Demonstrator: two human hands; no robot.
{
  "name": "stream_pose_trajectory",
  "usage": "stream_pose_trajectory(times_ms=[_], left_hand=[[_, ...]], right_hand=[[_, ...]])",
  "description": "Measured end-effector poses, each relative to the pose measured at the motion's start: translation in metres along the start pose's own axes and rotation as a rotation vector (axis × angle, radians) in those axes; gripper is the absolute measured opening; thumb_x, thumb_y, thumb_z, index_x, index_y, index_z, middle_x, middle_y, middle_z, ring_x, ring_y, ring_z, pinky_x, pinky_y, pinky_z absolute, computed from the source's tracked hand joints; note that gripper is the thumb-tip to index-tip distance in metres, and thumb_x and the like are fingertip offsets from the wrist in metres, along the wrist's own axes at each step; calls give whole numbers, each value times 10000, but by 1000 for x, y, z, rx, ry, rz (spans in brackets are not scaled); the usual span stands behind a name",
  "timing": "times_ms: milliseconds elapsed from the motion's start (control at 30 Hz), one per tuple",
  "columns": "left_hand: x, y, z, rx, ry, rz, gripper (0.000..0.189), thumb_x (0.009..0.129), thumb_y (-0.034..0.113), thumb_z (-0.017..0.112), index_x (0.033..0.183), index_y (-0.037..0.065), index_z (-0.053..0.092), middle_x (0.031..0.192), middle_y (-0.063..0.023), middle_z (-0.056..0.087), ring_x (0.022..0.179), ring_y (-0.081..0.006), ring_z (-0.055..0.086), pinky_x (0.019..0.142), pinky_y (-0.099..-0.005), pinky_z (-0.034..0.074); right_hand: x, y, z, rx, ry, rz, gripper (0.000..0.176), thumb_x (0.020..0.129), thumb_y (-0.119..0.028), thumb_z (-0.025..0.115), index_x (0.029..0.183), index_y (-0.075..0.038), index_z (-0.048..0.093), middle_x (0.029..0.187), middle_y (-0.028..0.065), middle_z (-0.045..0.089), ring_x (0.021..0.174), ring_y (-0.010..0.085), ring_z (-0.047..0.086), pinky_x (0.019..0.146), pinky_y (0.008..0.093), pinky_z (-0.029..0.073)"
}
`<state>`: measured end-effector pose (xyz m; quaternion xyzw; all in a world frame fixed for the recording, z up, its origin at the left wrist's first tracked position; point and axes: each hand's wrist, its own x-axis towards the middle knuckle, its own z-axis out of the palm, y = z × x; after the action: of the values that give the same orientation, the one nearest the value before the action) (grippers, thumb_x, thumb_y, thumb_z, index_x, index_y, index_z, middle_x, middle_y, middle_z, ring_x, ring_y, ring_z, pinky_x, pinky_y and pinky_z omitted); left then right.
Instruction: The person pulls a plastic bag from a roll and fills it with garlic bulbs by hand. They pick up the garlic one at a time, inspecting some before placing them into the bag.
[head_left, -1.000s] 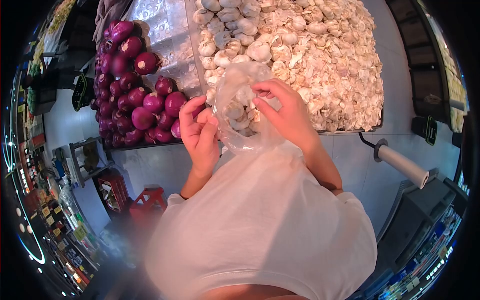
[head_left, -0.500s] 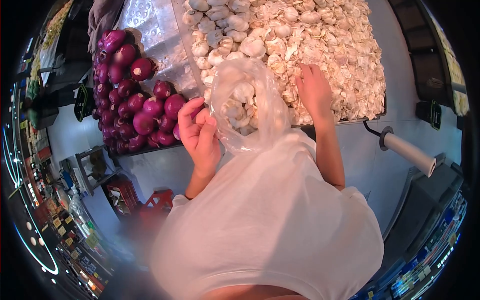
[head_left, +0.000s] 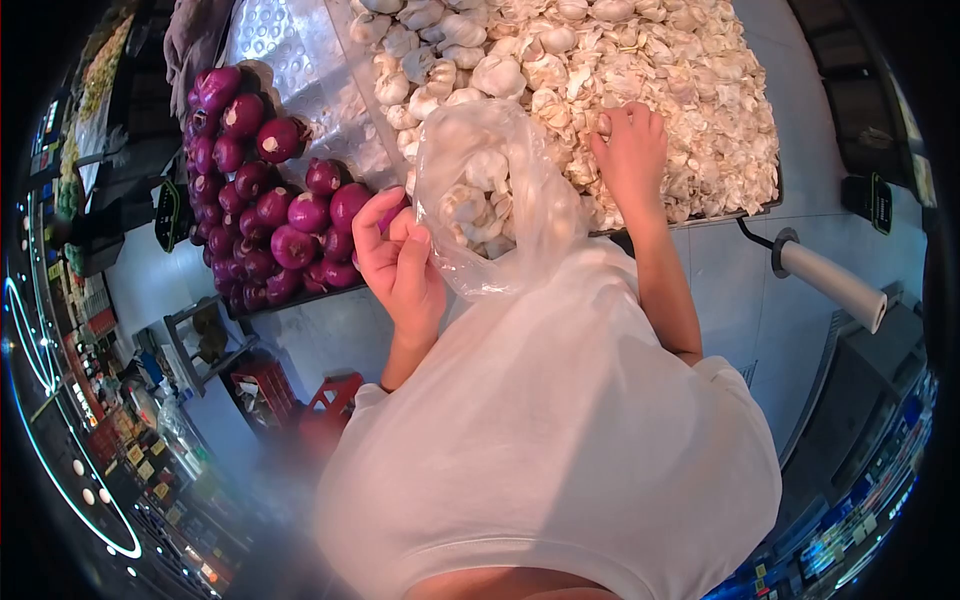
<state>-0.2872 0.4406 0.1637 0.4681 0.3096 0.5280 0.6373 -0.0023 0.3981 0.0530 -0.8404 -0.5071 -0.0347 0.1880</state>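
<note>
My left hand (head_left: pixel 403 268) pinches the left rim of a clear plastic bag (head_left: pixel 500 275) between thumb and fingers. Inside the bag, several garlic bulbs (head_left: pixel 487 170) show through the film. Over the pile of loose garlic (head_left: pixel 700 130), my right hand (head_left: pixel 634 155) is closed, its fingers curled down. A small pale piece of garlic (head_left: pixel 604 124) shows between its thumb and fingers. Whole garlic bulbs (head_left: pixel 497 75) lie at the far side of the bag, left of the loose cloves and skins.
Red onions (head_left: pixel 293 246) are heaped left of the bag. Between them and the garlic lies a dimpled metal surface (head_left: pixel 275 35). A roll of plastic bags (head_left: pixel 830 285) sticks out from the stand at right. A red stool (head_left: pixel 335 395) is on the floor at lower left.
My right hand has curled its fingers, which were stretched onto the garlic, around a small piece. My left hand keeps its pinch on the bag. The view has shifted slightly.
</note>
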Motion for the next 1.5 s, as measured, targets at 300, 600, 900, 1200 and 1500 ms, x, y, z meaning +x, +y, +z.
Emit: stream_pose_trajectory(times_ms=[300,600,900,1200,1500], left_hand=[[1,2,1,24,15,-31,430,988,-43,573,1398,7,455,854,2,577,757,-46,486,697,-195,373],[0,1,-1,11,20,-42,430,983,-44,574,1395,6,460,835,12,562,738,-38,472,670,-192,347],[-1,0,0,-11,17,-32,424,997,-31,587,1400,2,458,872,-8,608,756,-45,503,697,-195,379],[0,-4,-2,-5,36,11,422,991,-37,596,1392,-13,466,938,-51,666,842,-71,564,788,-218,437],[6,-1,8,26,104,3,417,980,-38,601,1378,-18,479,929,-50,676,844,-67,554,803,-214,428]], right_hand=[[-2,0,22,174,108,21,411,852,-231,815,1230,-114,704,1138,76,622,1093,305,576,936,440,490],[-12,5,39,336,341,-77,405,814,-190,834,1191,-110,707,1098,81,638,1041,307,604,906,423,507],[-1,-71,-74,941,66,-99,467,803,-188,844,1241,-105,708,1109,103,715,976,292,681,856,375,558],[-17,-102,-80,870,-395,-645,442,817,-178,820,1237,-139,690,1018,56,686,987,284,640,888,416,523],[-22,-86,-71,873,-240,-563,489,808,-199,843,1263,-106,690,1140,77,686,1057,303,635,905,414,524]])
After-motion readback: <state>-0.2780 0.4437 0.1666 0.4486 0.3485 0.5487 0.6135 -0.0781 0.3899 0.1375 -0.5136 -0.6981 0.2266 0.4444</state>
